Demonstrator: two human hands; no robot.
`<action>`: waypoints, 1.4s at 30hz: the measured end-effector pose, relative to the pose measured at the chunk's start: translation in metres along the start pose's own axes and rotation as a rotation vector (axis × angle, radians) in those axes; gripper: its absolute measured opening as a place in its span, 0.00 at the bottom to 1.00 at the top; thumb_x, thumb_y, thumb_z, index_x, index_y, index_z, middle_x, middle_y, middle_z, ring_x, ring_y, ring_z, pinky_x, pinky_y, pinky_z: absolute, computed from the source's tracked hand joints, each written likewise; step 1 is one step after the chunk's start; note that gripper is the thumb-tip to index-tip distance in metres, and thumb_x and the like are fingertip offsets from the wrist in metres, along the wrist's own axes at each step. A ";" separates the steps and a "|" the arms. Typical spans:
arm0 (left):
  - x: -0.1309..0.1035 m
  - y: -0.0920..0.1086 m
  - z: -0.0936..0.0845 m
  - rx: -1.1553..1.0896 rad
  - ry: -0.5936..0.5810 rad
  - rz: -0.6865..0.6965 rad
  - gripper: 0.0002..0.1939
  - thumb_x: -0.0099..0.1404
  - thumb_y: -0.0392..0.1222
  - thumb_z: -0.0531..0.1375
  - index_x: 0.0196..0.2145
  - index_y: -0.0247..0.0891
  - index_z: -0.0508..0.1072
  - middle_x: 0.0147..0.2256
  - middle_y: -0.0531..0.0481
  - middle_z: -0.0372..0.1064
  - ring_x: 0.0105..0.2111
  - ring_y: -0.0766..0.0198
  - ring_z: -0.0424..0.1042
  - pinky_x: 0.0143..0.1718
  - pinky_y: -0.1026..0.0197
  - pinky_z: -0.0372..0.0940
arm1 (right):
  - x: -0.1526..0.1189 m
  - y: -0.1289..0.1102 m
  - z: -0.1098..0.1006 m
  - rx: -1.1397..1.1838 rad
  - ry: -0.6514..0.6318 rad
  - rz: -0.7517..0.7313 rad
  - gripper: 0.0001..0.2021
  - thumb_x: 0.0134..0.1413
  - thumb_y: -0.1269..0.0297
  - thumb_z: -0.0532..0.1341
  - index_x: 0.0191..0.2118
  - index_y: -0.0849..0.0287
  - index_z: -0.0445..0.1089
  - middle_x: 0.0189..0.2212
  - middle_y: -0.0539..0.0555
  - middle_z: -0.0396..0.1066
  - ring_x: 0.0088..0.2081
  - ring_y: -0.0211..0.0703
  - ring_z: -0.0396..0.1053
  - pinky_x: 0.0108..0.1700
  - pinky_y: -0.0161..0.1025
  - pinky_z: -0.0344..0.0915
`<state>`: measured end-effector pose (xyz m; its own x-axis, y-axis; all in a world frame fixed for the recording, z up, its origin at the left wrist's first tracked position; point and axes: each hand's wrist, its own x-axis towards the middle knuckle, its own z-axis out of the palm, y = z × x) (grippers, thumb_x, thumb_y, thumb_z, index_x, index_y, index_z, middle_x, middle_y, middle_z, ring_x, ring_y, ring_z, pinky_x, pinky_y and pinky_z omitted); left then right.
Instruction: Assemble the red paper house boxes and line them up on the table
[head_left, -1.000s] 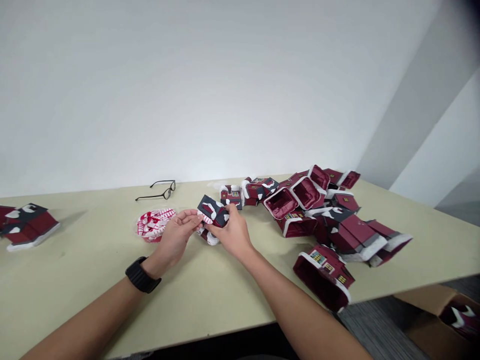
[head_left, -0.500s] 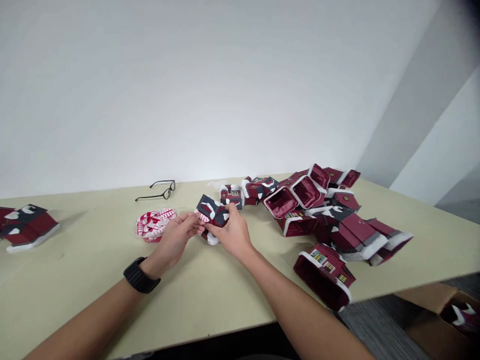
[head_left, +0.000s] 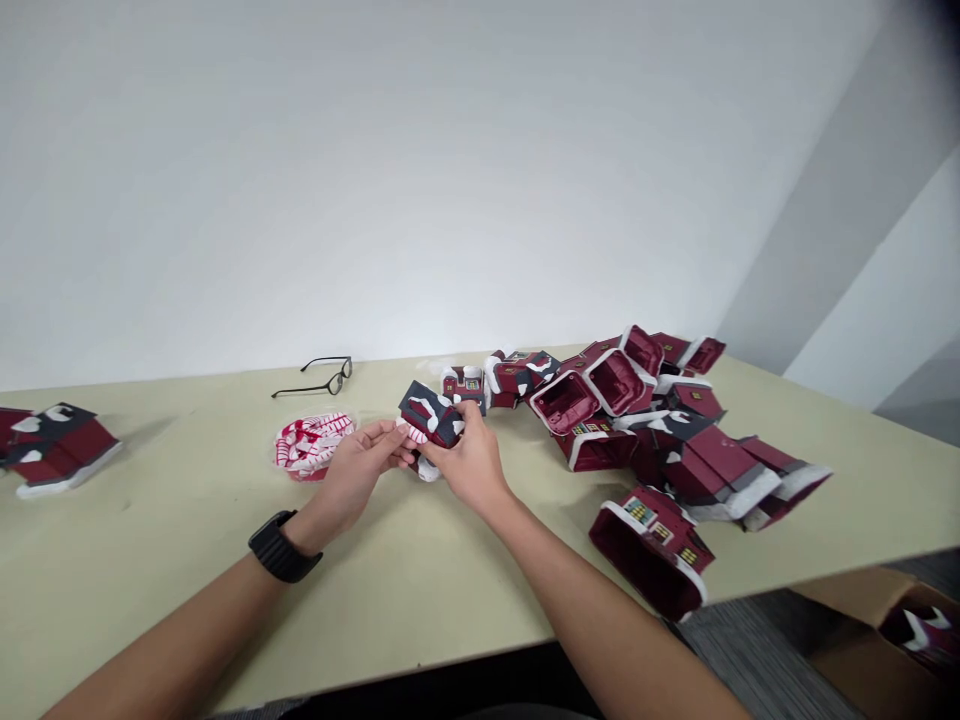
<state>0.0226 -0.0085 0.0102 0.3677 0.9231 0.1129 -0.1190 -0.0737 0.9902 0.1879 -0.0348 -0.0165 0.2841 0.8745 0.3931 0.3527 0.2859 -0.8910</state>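
A small dark-red toy house (head_left: pixel 431 412) with a dark grey, snow-trimmed roof is held above the table, tilted. My right hand (head_left: pixel 474 460) is closed round its right side, thumb across the front. At its left edge my left hand (head_left: pixel 371 458), a black watch on the wrist, pinches a red-and-white striped piece (head_left: pixel 412 432). The piece touches the house, but its full shape is hidden by my fingers. Just left of that hand is a clear tub (head_left: pixel 309 474) filled with similar striped pieces (head_left: pixel 315 440).
Black eyeglasses (head_left: pixel 322 380) lie behind the tub. On the right is a heap of red toy houses (head_left: pixel 690 455), several lying on their sides with hollow bases showing. More houses (head_left: pixel 64 450) stand at far left. An open cardboard box (head_left: pixel 862 640) sits below the table's right edge.
The held house has tipped slightly and shifted a little to the right, both hands with it. My left fingers still pinch the striped piece against it.
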 end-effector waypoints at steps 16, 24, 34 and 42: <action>-0.001 0.001 -0.005 0.065 0.047 0.076 0.20 0.57 0.57 0.73 0.31 0.37 0.77 0.29 0.49 0.73 0.23 0.68 0.66 0.24 0.64 0.60 | 0.002 0.003 0.002 0.149 -0.029 -0.053 0.29 0.46 0.63 0.70 0.55 0.55 0.64 0.44 0.54 0.77 0.41 0.46 0.76 0.44 0.42 0.73; -0.005 0.005 -0.005 0.078 0.066 0.042 0.22 0.57 0.61 0.71 0.30 0.38 0.76 0.29 0.50 0.74 0.20 0.69 0.66 0.17 0.65 0.59 | 0.002 -0.002 0.003 0.237 0.006 -0.090 0.28 0.46 0.60 0.72 0.54 0.55 0.66 0.46 0.55 0.78 0.45 0.47 0.78 0.47 0.42 0.75; -0.007 0.005 -0.001 0.027 0.076 0.043 0.22 0.58 0.59 0.71 0.29 0.37 0.75 0.28 0.50 0.73 0.17 0.70 0.64 0.17 0.65 0.58 | 0.000 -0.008 0.001 0.251 -0.006 -0.089 0.28 0.47 0.61 0.71 0.53 0.56 0.65 0.47 0.56 0.78 0.43 0.46 0.78 0.48 0.42 0.75; -0.005 0.003 -0.003 0.021 0.067 0.072 0.20 0.60 0.57 0.70 0.29 0.36 0.75 0.29 0.51 0.73 0.18 0.72 0.62 0.17 0.67 0.57 | 0.000 -0.003 0.001 0.201 -0.002 -0.109 0.28 0.47 0.62 0.71 0.55 0.55 0.65 0.47 0.55 0.78 0.43 0.46 0.78 0.49 0.43 0.74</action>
<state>0.0175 -0.0124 0.0122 0.2966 0.9382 0.1784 -0.1231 -0.1477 0.9813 0.1857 -0.0349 -0.0143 0.2520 0.8349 0.4893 0.1966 0.4509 -0.8706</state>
